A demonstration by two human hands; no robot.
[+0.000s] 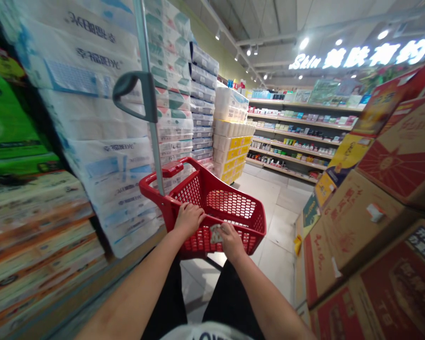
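Observation:
A red plastic shopping basket (231,200) with perforated walls sits right in front of my legs. From its left end rises a metal pole (154,141) with a grey loop handle (149,97). My left hand (189,217) rests closed over the near rim of the basket, fingers curled across the edge. To its right, my right hand (231,238) is closed at the same rim. It holds a pale, crumpled, patterned cloth (216,233) against the outside of the near wall. The fingertips of both hands are partly hidden.
Tall stacks of wrapped paper packs (102,108) line the left side. Cardboard cartons (364,217) are piled along the right. A tiled aisle floor (278,222) runs between them towards product shelves (297,132) at the back.

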